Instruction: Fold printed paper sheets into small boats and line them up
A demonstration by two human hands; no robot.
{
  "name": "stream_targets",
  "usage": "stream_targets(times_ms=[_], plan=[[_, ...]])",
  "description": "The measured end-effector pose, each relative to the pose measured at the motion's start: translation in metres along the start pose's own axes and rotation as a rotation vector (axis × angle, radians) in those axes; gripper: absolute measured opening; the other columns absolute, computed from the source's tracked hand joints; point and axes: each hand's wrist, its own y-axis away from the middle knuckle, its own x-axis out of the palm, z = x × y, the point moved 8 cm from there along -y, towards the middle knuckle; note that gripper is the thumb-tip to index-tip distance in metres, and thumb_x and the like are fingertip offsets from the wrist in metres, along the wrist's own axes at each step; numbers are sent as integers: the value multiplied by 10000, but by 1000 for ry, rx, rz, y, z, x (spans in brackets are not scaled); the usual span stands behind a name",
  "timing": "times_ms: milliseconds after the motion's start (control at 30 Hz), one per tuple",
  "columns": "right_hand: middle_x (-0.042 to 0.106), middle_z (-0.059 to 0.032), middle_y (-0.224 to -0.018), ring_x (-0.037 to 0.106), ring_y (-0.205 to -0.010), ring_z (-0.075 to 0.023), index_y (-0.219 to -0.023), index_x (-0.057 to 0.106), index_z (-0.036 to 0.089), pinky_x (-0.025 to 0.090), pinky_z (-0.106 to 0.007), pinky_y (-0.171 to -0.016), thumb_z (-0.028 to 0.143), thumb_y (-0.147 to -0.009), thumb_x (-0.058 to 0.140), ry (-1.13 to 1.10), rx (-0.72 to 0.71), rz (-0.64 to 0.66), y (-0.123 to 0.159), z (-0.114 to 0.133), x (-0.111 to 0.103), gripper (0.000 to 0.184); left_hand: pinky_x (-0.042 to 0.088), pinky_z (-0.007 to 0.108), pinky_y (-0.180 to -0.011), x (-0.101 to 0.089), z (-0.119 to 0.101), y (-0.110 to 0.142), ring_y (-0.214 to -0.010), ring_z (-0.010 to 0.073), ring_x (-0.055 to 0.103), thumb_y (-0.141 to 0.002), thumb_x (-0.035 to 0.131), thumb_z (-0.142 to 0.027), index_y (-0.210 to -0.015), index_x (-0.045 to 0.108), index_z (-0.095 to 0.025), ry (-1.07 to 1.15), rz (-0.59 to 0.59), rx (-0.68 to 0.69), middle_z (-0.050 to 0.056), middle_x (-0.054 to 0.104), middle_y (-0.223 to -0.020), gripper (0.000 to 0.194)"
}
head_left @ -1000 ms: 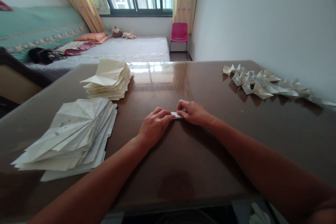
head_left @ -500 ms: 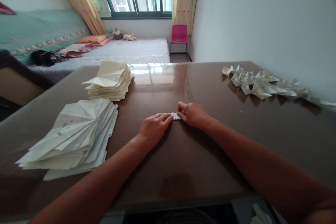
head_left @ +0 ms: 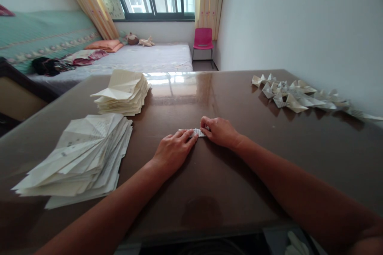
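Note:
Between my hands, flat on the brown table (head_left: 191, 183), lies a small folded strip of printed paper (head_left: 198, 132). My left hand (head_left: 174, 148) bears down on its left part, fingers together and thumb along the near edge. The thumb and curled forefinger of my right hand (head_left: 222, 131) pinch the right end. Both ends of the paper are partly covered by fingers, so its full shape cannot be made out.
Left of my hands stand a big stack of creased printed sheets (head_left: 86, 155) and, behind it, a stack of yellowish creased sheets (head_left: 122, 91). Folded paper pieces (head_left: 296, 95) lie at the far right near the wall. A bed (head_left: 149, 57) and pink chair (head_left: 203, 39) stand beyond.
The fingers of my left hand have shifted slightly, uncovering a bit of the paper's far left edge. My right hand keeps its pinch. The whole view has moved a little.

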Motion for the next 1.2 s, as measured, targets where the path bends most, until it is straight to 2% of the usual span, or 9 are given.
stream_targets(times_ms=[133, 267, 400, 533, 667, 833, 1033, 1200], plan=[[619, -82, -1132, 505, -1066, -224, -974, 653, 213, 360, -321, -807, 271, -951, 444, 126, -217, -125, 11, 24, -18, 219, 544, 338, -796, 0, 0, 0, -1148, 216, 567, -921, 492, -198, -1285, 538, -277, 15, -5, -2, 20, 583, -1323, 376], [608, -98, -1126, 508, -1017, -222, -1142, 614, 184, 383, -331, -791, 214, -942, 451, 184, -363, -41, 25, 47, -13, 261, 536, 329, -805, -1, 1, 0, -1137, 209, 571, -922, 496, -204, -1246, 572, -275, 31, -20, -15, 28, 601, -1297, 341], [594, -159, -1158, 503, -1030, -259, -1262, 538, 86, 406, -359, -760, 168, -947, 392, 294, -329, 11, 33, 54, -4, 357, 536, 330, -821, 0, 0, 0, -1150, 203, 564, -923, 489, -201, -1266, 562, -254, 27, -28, -9, 33, 598, -1303, 354], [564, -188, -1240, 490, -1075, -271, -1285, 524, 70, 407, -389, -792, 143, -946, 364, 329, -307, 37, 38, 56, 0, 382, 542, 329, -813, 0, -2, 0, -1165, 203, 560, -926, 471, -185, -1296, 541, -224, -10, -16, -1, 38, 581, -1328, 379], [551, -193, -1274, 490, -1092, -266, -1204, 596, 88, 398, -402, -818, 118, -935, 368, 344, -281, 73, 40, 56, -2, 354, 549, 339, -800, -1, -1, 0, -1164, 210, 569, -931, 450, -176, -1258, 579, -224, -40, 4, -21, 36, 590, -1320, 355], [628, -193, -1118, 526, -1023, -267, -1098, 654, 81, 391, -400, -800, 102, -927, 372, 374, -195, 106, 39, 50, -7, 331, 551, 340, -802, 1, 0, 0, -1171, 221, 570, -924, 445, -155, -1241, 596, -209, -42, 14, -50, 48, 600, -1307, 355], [535, -179, -1319, 486, -1106, -264, -1314, 504, 78, 397, -399, -835, 134, -945, 362, 311, -321, -14, 39, 61, -1, 399, 542, 355, -842, 2, 0, 0, -1172, 229, 570, -918, 448, -152, -1274, 567, -201, -6, -3, -51, 63, 589, -1319, 379], [540, -199, -1300, 494, -1075, -280, -1219, 581, 61, 403, -421, -814, 104, -921, 376, 341, -325, 5, 42, 63, 3, 365, 533, 332, -813, -1, 1, 0, -1176, 215, 567, -923, 421, -134, -1245, 589, -212, -2, 5, -68, 51, 600, -1307, 372]])
